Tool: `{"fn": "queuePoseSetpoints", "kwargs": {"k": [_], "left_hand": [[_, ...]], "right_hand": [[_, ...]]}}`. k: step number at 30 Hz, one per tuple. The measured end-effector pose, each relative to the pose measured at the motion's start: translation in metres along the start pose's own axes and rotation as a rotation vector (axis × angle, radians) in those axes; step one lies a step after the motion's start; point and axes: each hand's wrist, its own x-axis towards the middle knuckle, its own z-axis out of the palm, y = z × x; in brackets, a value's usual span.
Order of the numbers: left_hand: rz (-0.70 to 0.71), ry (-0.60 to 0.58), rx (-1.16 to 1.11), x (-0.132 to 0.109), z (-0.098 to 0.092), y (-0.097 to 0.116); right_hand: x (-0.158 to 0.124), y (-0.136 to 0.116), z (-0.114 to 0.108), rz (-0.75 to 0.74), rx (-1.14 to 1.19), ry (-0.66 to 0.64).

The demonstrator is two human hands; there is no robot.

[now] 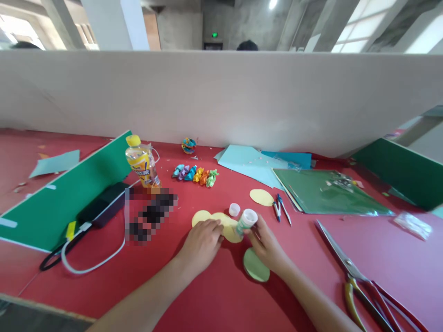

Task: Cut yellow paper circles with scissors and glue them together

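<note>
A glue stick (245, 221) with a white base and a green label is gripped by my right hand (263, 242). It touches or hovers just over a joined row of pale yellow paper circles (232, 234); which of the two, I cannot tell. My left hand (204, 237) presses the row onto the table with bent fingers, hiding part of it. A white cap (234, 210) stands just behind the row. Near my right wrist lies a light green paper circle (256, 266), perhaps a stack. One separate yellow paper circle (261, 197) rests farther back.
A compass (282, 210) and large scissors (349, 267) lie to the right, near a green paper pack (332, 191). Light blue sheets (247, 161) and twisted colored papers (195, 175) are behind. A drink bottle (141, 163) and white cable (93, 267) occupy the left.
</note>
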Motion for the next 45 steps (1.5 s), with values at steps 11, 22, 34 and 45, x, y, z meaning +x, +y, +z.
{"fn": "queuePoseSetpoints", "kwargs": {"k": [11,22,34,45], "left_hand": [[-0.096,-0.082,-0.066,-0.007,-0.012,-0.011],[-0.228,-0.071,-0.221,-0.009,-0.012,-0.016],[-0.327,-0.012,-0.511,-0.006,0.003,-0.026],[-0.261,0.079,-0.376,-0.004,0.0,-0.029]], "right_hand": [[-0.008,0.016,-0.007,0.018,-0.129,0.014],[-0.007,0.02,-0.004,-0.006,-0.144,0.036],[-0.003,0.016,-0.007,0.018,-0.02,0.0],[-0.002,0.007,-0.009,0.028,0.017,-0.025]]}}
